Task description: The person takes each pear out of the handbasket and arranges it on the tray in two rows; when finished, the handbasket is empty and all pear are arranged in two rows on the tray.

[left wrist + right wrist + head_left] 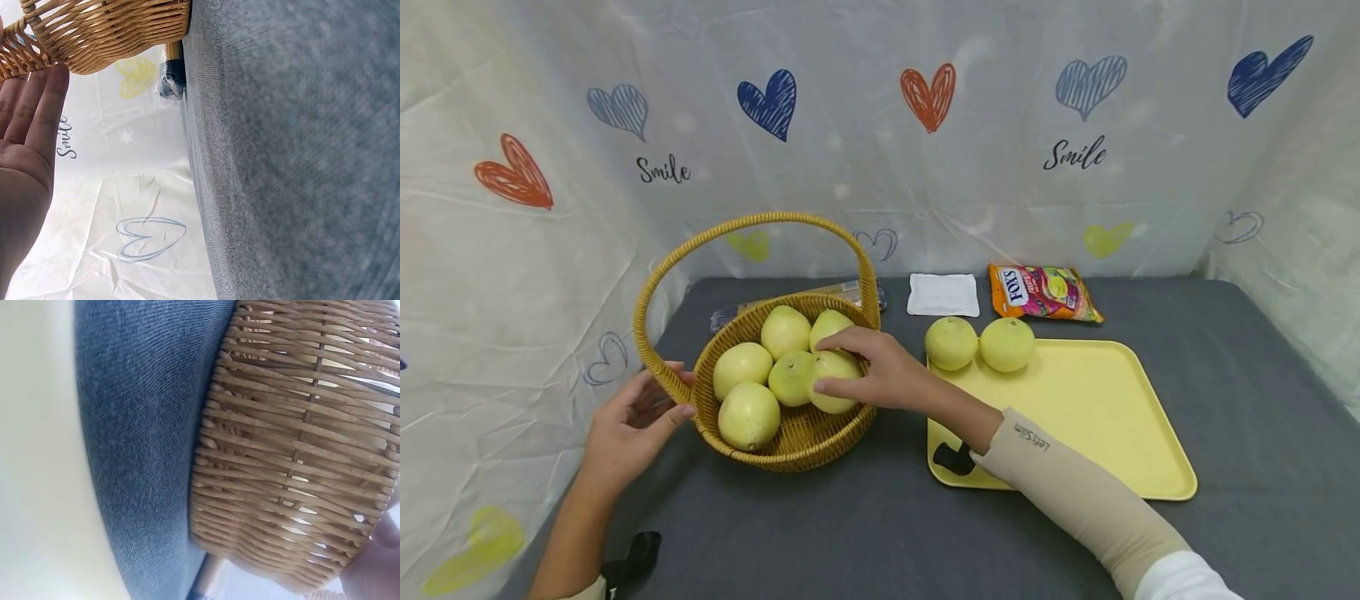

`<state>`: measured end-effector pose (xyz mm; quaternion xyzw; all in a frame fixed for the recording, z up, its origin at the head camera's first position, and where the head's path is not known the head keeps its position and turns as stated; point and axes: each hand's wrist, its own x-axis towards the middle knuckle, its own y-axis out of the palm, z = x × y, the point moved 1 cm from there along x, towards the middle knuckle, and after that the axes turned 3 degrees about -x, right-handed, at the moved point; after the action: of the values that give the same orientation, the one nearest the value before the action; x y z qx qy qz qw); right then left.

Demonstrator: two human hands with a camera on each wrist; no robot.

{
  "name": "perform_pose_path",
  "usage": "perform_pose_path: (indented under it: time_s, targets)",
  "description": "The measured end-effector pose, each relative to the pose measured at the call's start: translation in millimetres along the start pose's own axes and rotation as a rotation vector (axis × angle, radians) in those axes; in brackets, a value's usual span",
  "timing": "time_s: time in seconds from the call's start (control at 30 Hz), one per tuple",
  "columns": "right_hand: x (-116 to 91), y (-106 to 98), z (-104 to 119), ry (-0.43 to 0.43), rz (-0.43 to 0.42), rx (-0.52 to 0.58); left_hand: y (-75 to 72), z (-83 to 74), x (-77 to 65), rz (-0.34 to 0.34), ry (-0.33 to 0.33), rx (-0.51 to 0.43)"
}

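Observation:
A woven wicker basket with a tall arched handle stands on the left of the table, holding several pale yellow-green grapefruits. My left hand holds the basket's left side at the foot of the handle, thumb in front; the left wrist view shows its fingertips at the weave. Inside the basket's right side, my right hand grips one grapefruit between thumb and fingers. From the right wrist, the basket wall hides most of that hand. Two more grapefruits sit at the yellow tray's back left corner.
My right forearm crosses the yellow tray. Behind it lie an orange and pink candy bag and a white packet. A clear-wrapped item lies behind the basket. A printed curtain closes off the back and sides.

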<state>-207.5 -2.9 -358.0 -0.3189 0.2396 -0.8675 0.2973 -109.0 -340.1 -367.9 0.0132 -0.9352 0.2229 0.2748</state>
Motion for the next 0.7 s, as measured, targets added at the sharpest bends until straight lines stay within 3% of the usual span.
perform_pose_path:
  time_s: [0.43, 0.7]
  targets:
    - [-13.0, -13.1, 2.7, -0.06, -0.167, 0.106, 0.3, -0.7, -0.2, -0.006, -0.008, -0.004]
    - [-26.2, -33.3, 3.8, -0.051, -0.199, 0.183, 0.4, 0.1, -0.9, -0.006, -0.001, -0.021]
